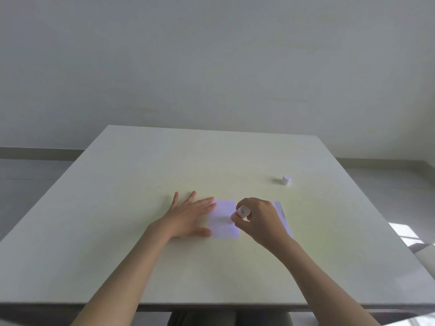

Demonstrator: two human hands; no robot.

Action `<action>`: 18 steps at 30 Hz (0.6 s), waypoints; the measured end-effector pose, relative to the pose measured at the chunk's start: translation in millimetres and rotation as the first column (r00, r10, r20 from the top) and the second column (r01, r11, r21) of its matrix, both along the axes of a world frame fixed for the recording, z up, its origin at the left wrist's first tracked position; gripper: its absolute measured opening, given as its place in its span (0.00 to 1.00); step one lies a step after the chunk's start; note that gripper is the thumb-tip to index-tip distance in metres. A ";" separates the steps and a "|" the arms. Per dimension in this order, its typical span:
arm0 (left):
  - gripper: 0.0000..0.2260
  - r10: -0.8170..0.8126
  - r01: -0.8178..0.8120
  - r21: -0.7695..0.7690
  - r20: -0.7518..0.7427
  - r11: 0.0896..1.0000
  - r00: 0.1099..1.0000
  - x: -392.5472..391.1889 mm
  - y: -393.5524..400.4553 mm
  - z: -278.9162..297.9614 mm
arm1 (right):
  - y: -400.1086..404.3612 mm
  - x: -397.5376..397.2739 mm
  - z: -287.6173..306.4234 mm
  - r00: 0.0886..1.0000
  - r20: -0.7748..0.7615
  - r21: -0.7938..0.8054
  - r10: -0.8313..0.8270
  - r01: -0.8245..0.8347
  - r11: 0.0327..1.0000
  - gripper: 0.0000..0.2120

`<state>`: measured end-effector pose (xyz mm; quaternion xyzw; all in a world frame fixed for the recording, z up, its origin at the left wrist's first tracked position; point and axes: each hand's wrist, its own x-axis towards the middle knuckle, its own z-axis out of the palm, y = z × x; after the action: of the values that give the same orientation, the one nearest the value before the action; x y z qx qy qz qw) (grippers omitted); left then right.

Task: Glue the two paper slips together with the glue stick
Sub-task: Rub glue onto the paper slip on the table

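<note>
A white paper slip lies flat near the middle of the table. My left hand rests flat with fingers spread, its fingertips and thumb on the slip's left edge. My right hand grips the glue stick, whose red-ringed tip touches the slip's right side. A second white slip lies to the right, mostly hidden under my right hand.
The glue stick's white cap stands upright on the pale table, farther back on the right. The table's near edge runs along the bottom; a wall stands behind the far edge.
</note>
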<state>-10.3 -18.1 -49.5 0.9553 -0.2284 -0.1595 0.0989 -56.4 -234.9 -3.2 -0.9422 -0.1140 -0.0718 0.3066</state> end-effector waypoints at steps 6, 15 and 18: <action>0.36 -0.004 0.004 -0.026 0.012 1.000 1.000 0.4 0.9 -2.4 | -1.2 -10.9 7.0 0.997 -0.071 0.052 0.028 -0.025 0.998 0.05; 0.37 0.018 -0.018 -0.063 -0.003 0.998 1.000 1.1 -1.2 -1.8 | 29.3 12.9 7.1 0.996 -0.091 0.239 -0.001 0.023 0.971 0.05; 0.37 0.021 -0.021 -0.076 -0.007 0.997 1.000 1.2 -0.5 -1.2 | 31.4 19.1 3.2 0.994 -0.109 0.232 -0.009 0.034 0.972 0.06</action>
<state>-9.2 -18.6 -50.7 0.9527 -0.2239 -0.1527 0.1375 -37.4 -203.5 0.0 -0.9034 -0.0781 -0.0374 0.4200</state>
